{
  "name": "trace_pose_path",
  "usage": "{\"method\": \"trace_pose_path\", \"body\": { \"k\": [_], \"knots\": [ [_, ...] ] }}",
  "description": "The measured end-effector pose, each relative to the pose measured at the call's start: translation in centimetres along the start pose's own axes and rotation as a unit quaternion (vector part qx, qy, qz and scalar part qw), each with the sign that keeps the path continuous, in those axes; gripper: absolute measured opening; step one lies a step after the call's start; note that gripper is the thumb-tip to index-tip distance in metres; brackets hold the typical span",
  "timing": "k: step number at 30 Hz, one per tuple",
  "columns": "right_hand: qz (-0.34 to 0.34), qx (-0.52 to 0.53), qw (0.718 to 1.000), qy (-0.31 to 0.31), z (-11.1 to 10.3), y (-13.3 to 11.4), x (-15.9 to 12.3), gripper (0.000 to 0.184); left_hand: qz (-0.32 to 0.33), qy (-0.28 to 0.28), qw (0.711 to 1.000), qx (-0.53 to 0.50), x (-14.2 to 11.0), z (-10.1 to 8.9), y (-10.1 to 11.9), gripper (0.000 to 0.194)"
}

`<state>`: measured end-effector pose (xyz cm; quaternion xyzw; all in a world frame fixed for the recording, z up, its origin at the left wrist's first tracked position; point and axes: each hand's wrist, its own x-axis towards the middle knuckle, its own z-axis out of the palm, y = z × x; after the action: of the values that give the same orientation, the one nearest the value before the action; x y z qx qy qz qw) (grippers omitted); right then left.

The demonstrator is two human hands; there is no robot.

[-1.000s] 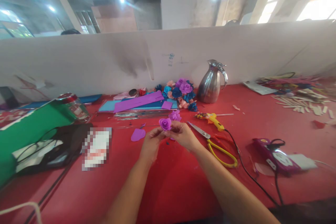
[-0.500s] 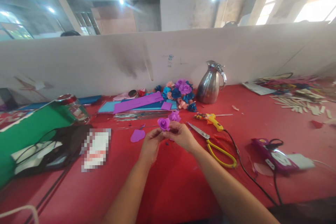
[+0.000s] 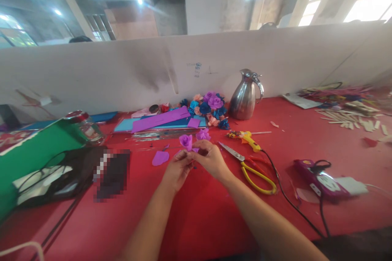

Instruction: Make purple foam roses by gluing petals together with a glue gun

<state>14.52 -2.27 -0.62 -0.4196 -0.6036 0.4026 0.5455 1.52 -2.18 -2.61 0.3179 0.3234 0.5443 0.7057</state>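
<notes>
A small purple paper rose (image 3: 185, 141) stands above the fingertips of my two hands, over the middle of the red table. My left hand (image 3: 177, 171) is closed around its base from below. The fingers of my right hand (image 3: 212, 161) pinch at the same base from the right; a bit of purple paper shows between them, partly hidden. Just behind the hands lies another purple paper flower (image 3: 203, 134). To the left are loose purple petals (image 3: 160, 158).
Scissors (image 3: 249, 169) and a yellow glue gun (image 3: 249, 140) lie to the right, its cord running to a purple power strip (image 3: 320, 181). Behind are coloured paper sheets (image 3: 162, 119), a heap of paper flowers (image 3: 211, 108) and a steel jug (image 3: 244, 98). A jar (image 3: 87, 128) stands left.
The rose has shifted slightly left and up, and now shows more of its side. My right hand's fingers have moved a little along its base. Dark now fills the blurred patch at left.
</notes>
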Motion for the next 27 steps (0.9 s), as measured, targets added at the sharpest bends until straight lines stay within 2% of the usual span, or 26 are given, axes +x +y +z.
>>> {"method": "trace_pose_path", "body": {
  "k": [4, 10, 17, 27],
  "knots": [
    [-0.035, -0.001, 0.999, -0.025, 0.04, 0.32, 0.10, 0.010, 0.044, -0.009, 0.997, 0.057, 0.17, -0.05, -0.34, 0.018],
    [-0.067, 0.042, 0.995, -0.054, 0.02, 0.83, 0.24, 0.015, 0.085, 0.011, 0.992, 0.088, 0.03, 0.39, 0.01, 0.019],
    [-0.108, 0.059, 0.990, -0.073, -0.28, 0.65, 0.39, 0.016, 0.090, 0.006, 0.991, 0.097, -0.21, 0.27, 0.14, 0.020],
    [-0.099, 0.055, 0.990, -0.088, -0.58, -0.04, 0.37, 0.018, 0.093, 0.006, 0.990, 0.104, -0.30, 0.59, 0.27, 0.019]
  ]
}}
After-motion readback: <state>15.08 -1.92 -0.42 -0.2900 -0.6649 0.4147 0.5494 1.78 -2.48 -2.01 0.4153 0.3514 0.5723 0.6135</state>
